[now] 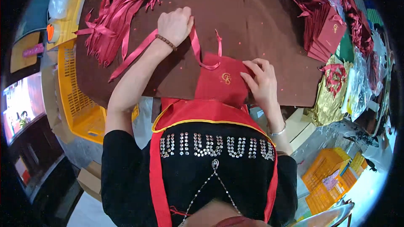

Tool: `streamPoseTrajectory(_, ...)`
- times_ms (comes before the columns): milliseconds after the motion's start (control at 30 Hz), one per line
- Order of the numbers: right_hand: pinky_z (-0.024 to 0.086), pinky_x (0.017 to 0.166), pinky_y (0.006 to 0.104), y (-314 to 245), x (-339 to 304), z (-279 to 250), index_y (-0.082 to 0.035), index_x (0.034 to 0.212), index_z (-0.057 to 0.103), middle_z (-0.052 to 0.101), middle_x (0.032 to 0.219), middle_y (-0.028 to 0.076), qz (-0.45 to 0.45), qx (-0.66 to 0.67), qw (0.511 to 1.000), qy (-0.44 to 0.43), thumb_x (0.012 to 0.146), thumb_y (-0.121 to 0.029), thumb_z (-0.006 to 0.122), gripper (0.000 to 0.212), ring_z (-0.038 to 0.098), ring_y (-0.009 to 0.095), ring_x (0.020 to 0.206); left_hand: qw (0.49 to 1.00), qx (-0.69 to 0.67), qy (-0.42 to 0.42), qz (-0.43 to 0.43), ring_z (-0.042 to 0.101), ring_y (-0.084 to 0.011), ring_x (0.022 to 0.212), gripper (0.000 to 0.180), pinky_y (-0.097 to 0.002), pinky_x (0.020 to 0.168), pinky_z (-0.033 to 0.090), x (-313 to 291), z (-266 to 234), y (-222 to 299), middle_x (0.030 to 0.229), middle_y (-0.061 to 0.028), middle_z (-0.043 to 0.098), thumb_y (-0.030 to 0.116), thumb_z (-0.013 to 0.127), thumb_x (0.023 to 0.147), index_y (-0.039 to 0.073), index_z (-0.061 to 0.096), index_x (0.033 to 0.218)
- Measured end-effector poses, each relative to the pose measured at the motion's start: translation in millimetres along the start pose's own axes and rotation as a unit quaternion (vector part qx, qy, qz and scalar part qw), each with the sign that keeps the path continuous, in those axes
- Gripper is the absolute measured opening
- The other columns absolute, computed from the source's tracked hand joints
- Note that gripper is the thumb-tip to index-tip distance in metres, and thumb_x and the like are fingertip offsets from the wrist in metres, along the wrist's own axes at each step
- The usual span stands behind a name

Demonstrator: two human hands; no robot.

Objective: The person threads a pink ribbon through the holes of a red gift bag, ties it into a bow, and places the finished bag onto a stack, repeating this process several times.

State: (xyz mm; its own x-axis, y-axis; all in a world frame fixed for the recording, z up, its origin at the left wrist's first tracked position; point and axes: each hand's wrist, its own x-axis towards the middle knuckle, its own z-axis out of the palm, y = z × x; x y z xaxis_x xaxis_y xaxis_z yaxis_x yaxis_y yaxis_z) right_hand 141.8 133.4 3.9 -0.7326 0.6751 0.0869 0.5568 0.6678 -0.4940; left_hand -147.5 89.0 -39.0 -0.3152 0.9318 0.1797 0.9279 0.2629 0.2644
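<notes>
A red flat pouch [216,82] with a gold printed emblem lies at the table's front edge, in front of my body. My right hand [261,80] grips its right edge, the fingers bent over the top corner. Above and to the left of the pouch, my left hand [174,27] is closed in a fist on a pinkish-red satin ribbon [195,46]. One length of this ribbon runs down to the pouch's upper edge; another strip trails left under my forearm. A short ribbon end [219,42] stands up from the pouch's top.
A heap of loose ribbons [122,14] covers the table's far left. Stacked red pouches [326,31] lie at the right, with more at the far right edge. A yellow plastic crate [71,88] stands left of the table; an orange crate [324,164] sits at the lower right.
</notes>
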Motion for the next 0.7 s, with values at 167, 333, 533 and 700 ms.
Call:
streamPoseTrajectory(167, 0.047, 0.078, 0.0277, 11.3, 0.7, -5.1, -0.007, 0.104, 0.062, 0.044, 0.111, 0.01, 0.086, 0.196, 0.974, -0.08, 0.074, -0.006, 0.069, 0.031, 0.053, 0.021, 0.097, 0.999, 0.019, 0.033, -0.005, 0.061, -0.0323, 0.076, 0.022, -0.0444, 0.061, 0.048, 3.0, 1.0, 3.3, 0.08, -0.0136, 0.059, 0.015, 0.058, 0.079, 0.009, 0.048, 0.098)
streamPoseTrajectory(333, 0.046, 0.075, 0.0263, 13.8, -0.4, -8.3, -0.007, 0.102, 0.062, 0.04, 0.117, 0.011, 0.056, 0.21, 0.972, -0.09, 0.073, -0.004, 0.069, 0.03, 0.052, 0.018, 0.091, 0.998, -0.018, 0.03, 0.06, 0.06, -0.0343, 0.078, 0.032, -0.0427, 0.068, 0.049, 9.5, -0.7, 3.1, 0.088, -0.0156, 0.059, 0.006, 0.055, 0.077, 0.007, 0.048, 0.108)
streamPoseTrajectory(533, 0.046, 0.072, 0.0269, 7.2, 0.2, -3.7, -0.004, 0.098, 0.06, 0.041, 0.118, 0.013, 0.088, 0.203, 0.972, -0.076, 0.073, -0.002, 0.068, 0.027, 0.053, 0.016, 0.077, 0.9, -0.408, -0.115, 0.105, 0.059, -0.0315, 0.077, 0.022, -0.0356, 0.072, 0.049, -16.1, -51.6, 60.3, 0.087, -0.0151, 0.058, 0.004, 0.053, 0.083, 0.005, 0.06, 0.103)
streamPoseTrajectory(700, 0.046, 0.073, 0.0277, 13.8, 11.4, -10.7, -0.001, 0.094, 0.059, 0.044, 0.115, 0.012, 0.15, 0.252, 0.944, -0.151, 0.074, -0.005, 0.068, 0.023, 0.054, 0.015, 0.081, 0.937, -0.256, -0.08, 0.224, 0.058, -0.0297, 0.082, 0.015, -0.037, 0.072, 0.047, -47.1, -13.7, 85.7, 0.086, -0.0116, 0.059, 0.014, 0.054, 0.085, 0.005, 0.062, 0.095)
